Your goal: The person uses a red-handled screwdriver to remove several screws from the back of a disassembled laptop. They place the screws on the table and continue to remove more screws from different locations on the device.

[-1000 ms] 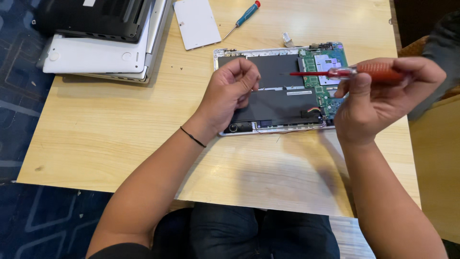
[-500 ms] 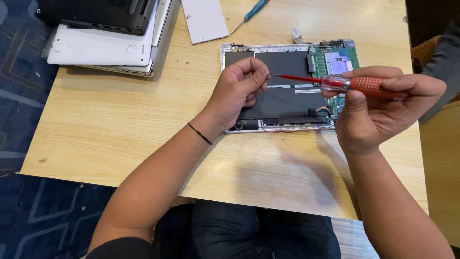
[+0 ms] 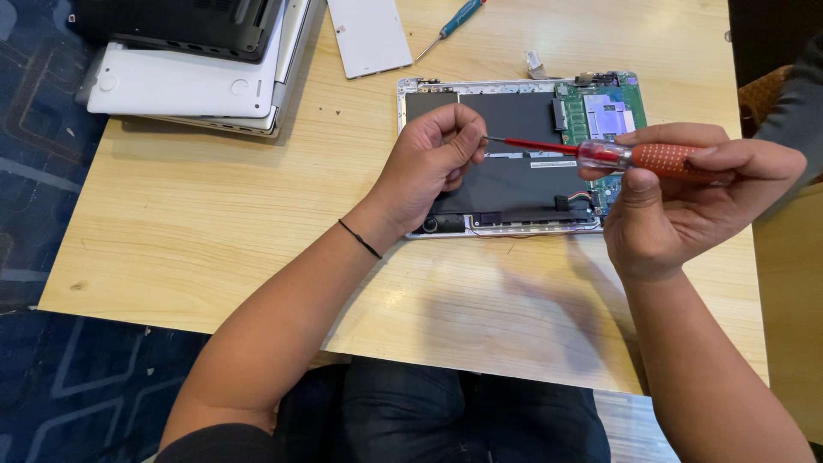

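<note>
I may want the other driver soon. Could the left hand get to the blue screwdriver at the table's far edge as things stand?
Probably yes: the left hand pinches the red screwdriver tip, and bare table lies toward the blue screwdriver.

screwdriver (image 3: 634,157): red shaft, clear collar, orange handle
opened laptop (image 3: 514,171): black battery — green circuit board
second screwdriver (image 3: 453,21): teal handle
table (image 3: 214,214): pale wood grain
floor (image 3: 51,377): dark blue — patterned
</note>
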